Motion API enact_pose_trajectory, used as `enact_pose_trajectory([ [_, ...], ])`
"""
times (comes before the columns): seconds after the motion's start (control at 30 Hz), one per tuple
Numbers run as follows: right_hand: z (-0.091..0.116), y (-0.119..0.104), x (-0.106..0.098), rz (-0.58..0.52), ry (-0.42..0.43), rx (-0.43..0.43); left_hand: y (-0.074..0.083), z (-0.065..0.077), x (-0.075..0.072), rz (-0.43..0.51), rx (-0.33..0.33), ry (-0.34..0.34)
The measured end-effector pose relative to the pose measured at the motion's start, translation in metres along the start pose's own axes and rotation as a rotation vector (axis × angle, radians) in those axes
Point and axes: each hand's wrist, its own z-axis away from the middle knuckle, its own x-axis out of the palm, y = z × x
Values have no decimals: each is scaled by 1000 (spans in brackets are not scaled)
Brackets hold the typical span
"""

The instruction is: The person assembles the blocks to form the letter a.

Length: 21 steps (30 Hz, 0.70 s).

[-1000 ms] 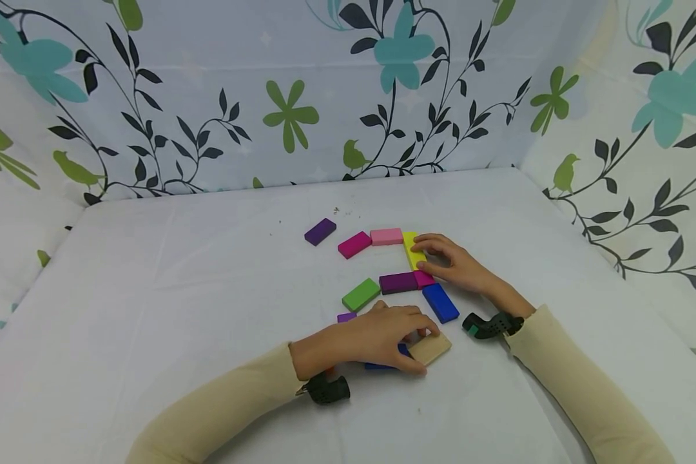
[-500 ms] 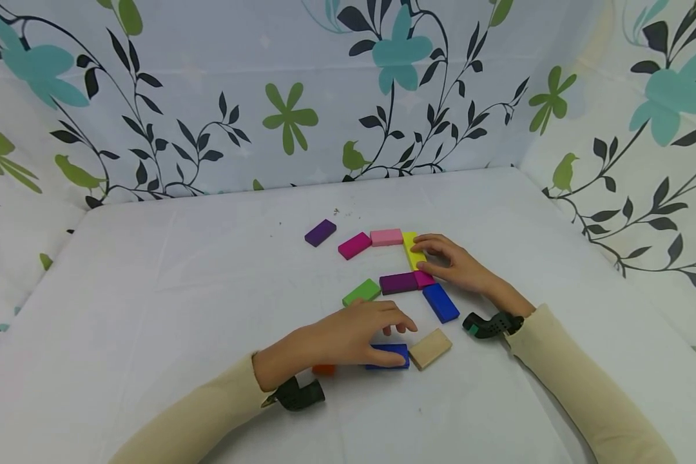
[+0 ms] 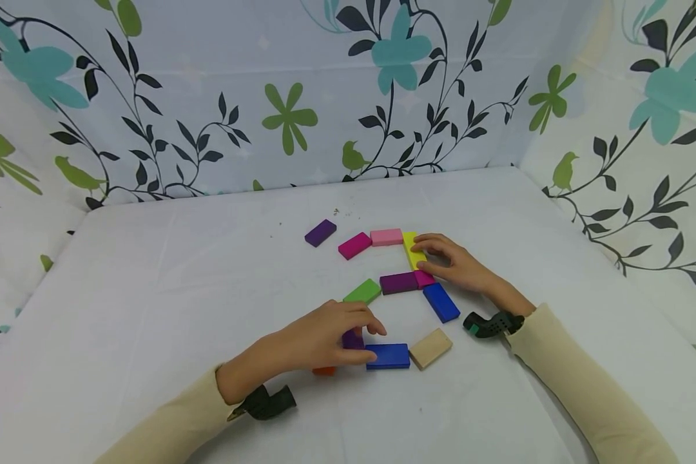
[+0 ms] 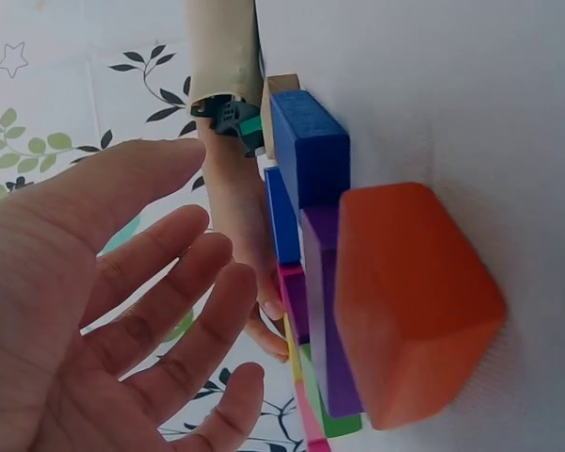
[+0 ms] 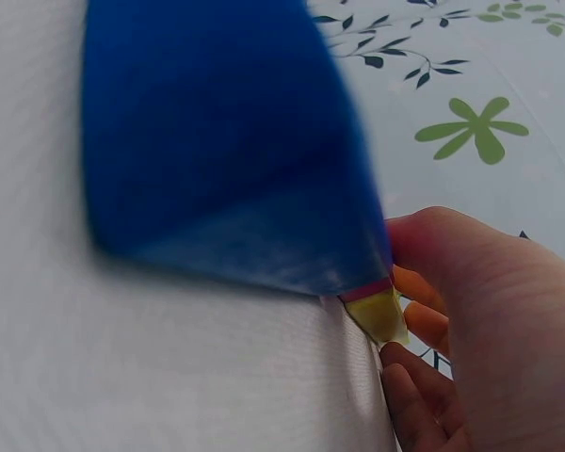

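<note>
My left hand (image 3: 319, 335) hovers with loosely bent, spread fingers over a purple block (image 3: 352, 339) and the left end of a blue block (image 3: 391, 356). In the left wrist view its fingers (image 4: 169, 273) hold nothing. An orange block (image 4: 414, 311) lies near that wrist, mostly hidden in the head view. My right hand (image 3: 455, 264) holds a yellow block (image 3: 413, 250) by its right side, thumb at the near end and fingers at the far end. A magenta block (image 3: 424, 278) adjoins the yellow one, with a second blue block (image 3: 441, 303) below it.
A plain wooden block (image 3: 431, 348) lies at the blue block's right end. A dark purple block (image 3: 399, 283) and a green block (image 3: 362, 291) lie mid-table. Farther back are pink (image 3: 386, 237), deep pink (image 3: 354, 245) and violet (image 3: 321, 232) blocks. Patterned cloth (image 3: 209, 96) rises behind the white tabletop (image 3: 180, 290).
My left hand has let go of the wooden block and drawn back to the left, uncovering the wooden and blue blocks. My right hand has stayed at the yellow block.
</note>
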Motion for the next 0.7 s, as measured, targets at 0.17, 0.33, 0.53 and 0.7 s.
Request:
enact_pose_trajectory([
  [0.17,0,2,1,1,2,6,-3,7,3,11,32,-14],
  [0.33,-1,1,0,4,0,2,-4,14,3,34,-1,-15],
  [0.53,0,-1,0,3,2,10,-6,22,3,49,-45,-11],
  [0.7,1,0,1,-10,0,12,-7,30,-1,61,-92,-28],
])
